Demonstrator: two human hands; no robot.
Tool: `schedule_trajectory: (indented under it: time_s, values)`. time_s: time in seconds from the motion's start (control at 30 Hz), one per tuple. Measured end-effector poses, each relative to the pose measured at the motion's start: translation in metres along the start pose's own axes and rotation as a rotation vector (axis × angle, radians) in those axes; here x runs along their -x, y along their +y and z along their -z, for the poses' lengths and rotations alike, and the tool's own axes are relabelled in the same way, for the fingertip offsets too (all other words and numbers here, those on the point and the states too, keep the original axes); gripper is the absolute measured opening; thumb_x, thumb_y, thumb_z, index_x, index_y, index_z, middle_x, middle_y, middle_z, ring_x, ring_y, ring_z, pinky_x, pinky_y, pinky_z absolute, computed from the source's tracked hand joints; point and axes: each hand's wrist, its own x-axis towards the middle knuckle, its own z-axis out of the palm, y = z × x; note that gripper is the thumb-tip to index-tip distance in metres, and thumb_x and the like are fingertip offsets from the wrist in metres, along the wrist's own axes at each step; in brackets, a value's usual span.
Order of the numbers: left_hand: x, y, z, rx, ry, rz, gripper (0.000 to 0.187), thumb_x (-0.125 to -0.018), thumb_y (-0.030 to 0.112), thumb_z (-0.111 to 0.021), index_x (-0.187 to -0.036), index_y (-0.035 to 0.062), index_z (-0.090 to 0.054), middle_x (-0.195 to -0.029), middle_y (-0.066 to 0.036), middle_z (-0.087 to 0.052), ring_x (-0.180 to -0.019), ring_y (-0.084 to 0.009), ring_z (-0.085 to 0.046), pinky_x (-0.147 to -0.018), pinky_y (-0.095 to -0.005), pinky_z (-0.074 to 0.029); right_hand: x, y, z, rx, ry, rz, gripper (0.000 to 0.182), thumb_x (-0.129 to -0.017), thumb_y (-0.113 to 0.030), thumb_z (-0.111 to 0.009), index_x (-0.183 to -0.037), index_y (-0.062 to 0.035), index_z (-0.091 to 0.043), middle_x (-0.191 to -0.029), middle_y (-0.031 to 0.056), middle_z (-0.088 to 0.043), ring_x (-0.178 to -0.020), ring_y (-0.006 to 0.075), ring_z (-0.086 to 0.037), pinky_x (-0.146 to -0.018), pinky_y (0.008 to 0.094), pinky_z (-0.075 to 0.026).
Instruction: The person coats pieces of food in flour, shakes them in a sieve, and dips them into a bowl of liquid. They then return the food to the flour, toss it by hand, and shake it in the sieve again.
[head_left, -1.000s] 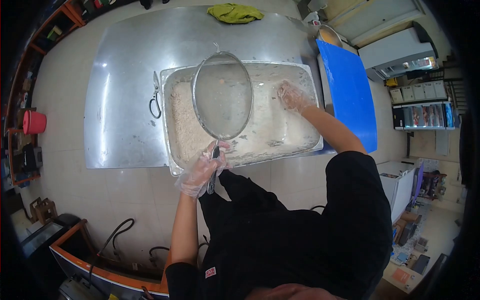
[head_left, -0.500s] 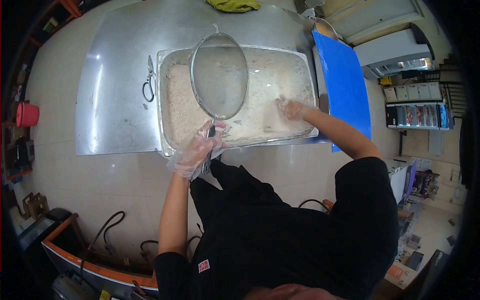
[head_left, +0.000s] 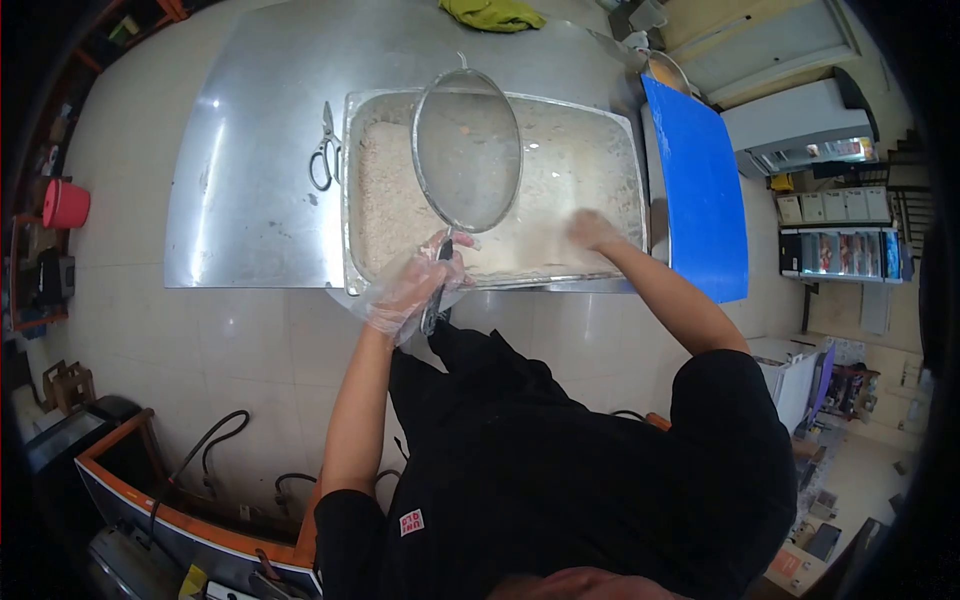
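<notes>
My left hand [head_left: 410, 285], in a clear plastic glove, is wrapped round the dark handle of a large round mesh sieve [head_left: 467, 150]. The sieve is over the left half of a metal tray [head_left: 346, 190], its hook pointing away from me. Pale flour [head_left: 385, 200] lies thick at the tray's left end and thinly spread with crumbs over the rest. Low over the tray's right part, near its front wall, is my right hand [head_left: 594, 229], its fingers smeared by motion.
Scissors [head_left: 325, 150] lie on the steel table [head_left: 250, 200] left of the tray. A blue board [head_left: 697, 190] stands along its right side. At the far edge are a green cloth [head_left: 492, 14] and a metal bowl [head_left: 665, 70]. A red bucket [head_left: 66, 204] is off to the left.
The whole view has shifted, with tray and table appearing slightly farther right. My right hand has moved nearer the tray's front wall and is now blurred. My left hand still grips the sieve.
</notes>
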Motion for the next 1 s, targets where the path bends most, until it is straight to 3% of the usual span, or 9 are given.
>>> schedule_trajectory:
  time_s: [0.1,0.13,0.23,0.33,0.47,0.63,0.7,0.8,1.0]
  values:
    - [0.001,0.005,0.002,-0.033,0.017,0.013,0.04,-0.083,0.03,-0.058,-0.073,-0.0082,-0.06,-0.103,-0.01,-0.047,-0.072,-0.0127,-0.052,-0.087,-0.0381,-0.052,-0.009,-0.013,-0.024,-0.349,-0.136,0.198,0.033,-0.088,-0.031,-0.047,-0.094,-0.0066,-0.068,-0.098,0.0164,-0.065,-0.097,0.0291,-0.06,-0.084,0.0404,-0.047]
    - [0.002,0.001,0.002,-0.019,0.011,0.02,0.04,-0.083,0.031,-0.058,-0.076,-0.0083,-0.06,-0.102,-0.01,-0.048,-0.071,-0.0125,-0.052,-0.086,-0.0379,-0.052,0.003,-0.052,0.021,-0.431,-0.253,-0.009,0.04,-0.088,-0.036,-0.044,-0.09,-0.0033,-0.067,-0.097,0.0182,-0.065,-0.098,0.0303,-0.06,-0.086,0.0414,-0.045]
    - [0.001,-0.012,0.007,0.037,-0.019,0.015,0.04,-0.083,0.031,-0.058,-0.09,-0.0081,-0.059,-0.093,-0.007,-0.05,-0.068,-0.0123,-0.051,-0.085,-0.0368,-0.053,-0.016,-0.079,0.058,-0.405,-0.121,0.196,0.035,-0.089,-0.033,-0.048,-0.097,-0.0031,-0.064,-0.105,0.0174,-0.064,-0.093,0.028,-0.061,-0.083,0.0395,-0.045]
    - [0.0,-0.009,0.006,0.015,-0.032,-0.023,0.047,-0.084,0.033,-0.059,-0.11,-0.006,-0.053,-0.081,-0.004,-0.051,-0.063,-0.0119,-0.05,-0.083,-0.0349,-0.053,0.016,-0.1,0.104,-2.006,0.129,-0.168,0.035,-0.092,-0.032,-0.048,-0.113,-0.0058,-0.058,-0.108,0.0125,-0.061,-0.091,0.0252,-0.061,-0.081,0.0383,-0.046]
    - [-0.013,0.016,-0.026,-0.067,-0.028,0.137,0.055,-0.087,0.035,-0.057,-0.125,-0.0021,-0.044,-0.08,-0.004,-0.052,-0.069,-0.0124,-0.054,-0.081,-0.0326,-0.052,0.055,-0.098,0.124,-2.554,0.344,0.086,0.046,-0.089,-0.041,-0.052,-0.111,-0.0004,-0.057,-0.11,0.0176,-0.058,-0.097,0.0249,-0.06,-0.077,0.0414,-0.048]
    - [-0.055,-0.006,-0.068,-0.443,-0.205,0.084,0.055,-0.092,0.035,-0.051,-0.134,0.0021,-0.042,-0.106,-0.016,-0.057,-0.105,-0.0226,-0.059,-0.091,-0.0341,-0.047,0.07,-0.057,0.077,-1.992,0.942,-0.492,0.034,-0.091,-0.032,-0.052,-0.095,0.0007,-0.059,-0.069,0.0093,-0.057,-0.056,0.0202,-0.056,-0.049,0.036,-0.047]
    - [-0.058,-0.008,-0.056,-0.738,-0.176,0.139,0.057,-0.092,0.037,-0.05,-0.138,0.0054,-0.039,-0.116,-0.02,-0.056,-0.112,-0.0275,-0.056,-0.095,-0.0344,-0.045,0.048,-0.018,0.019,-1.403,1.21,-0.881,0.033,-0.086,-0.028,-0.053,-0.087,0.0049,-0.058,-0.068,0.0121,-0.056,-0.059,0.0211,-0.057,-0.052,0.0377,-0.047]
    - [-0.036,0.002,-0.028,-1.038,0.038,0.068,0.047,-0.094,0.036,-0.047,-0.132,0.009,-0.047,-0.123,-0.02,-0.057,-0.111,-0.0307,-0.057,-0.095,-0.0358,-0.044,0.082,-0.008,0.032,-1.486,0.935,-0.884,0.037,-0.082,-0.023,-0.051,-0.099,0.0086,-0.057,-0.081,0.0213,-0.06,-0.082,0.0338,-0.061,-0.079,0.0441,-0.047]
    - [-0.002,0.012,0.008,-1.257,0.464,-0.301,0.02,-0.089,0.02,-0.05,-0.103,0.0091,-0.061,-0.095,-0.012,-0.065,-0.085,-0.0321,-0.061,-0.078,-0.0428,-0.048,0.039,0.015,-0.038,-1.323,0.908,-0.932,0.039,-0.083,-0.029,-0.052,-0.092,0.0081,-0.06,-0.094,0.028,-0.062,-0.091,0.0423,-0.06,-0.081,0.048,-0.045]
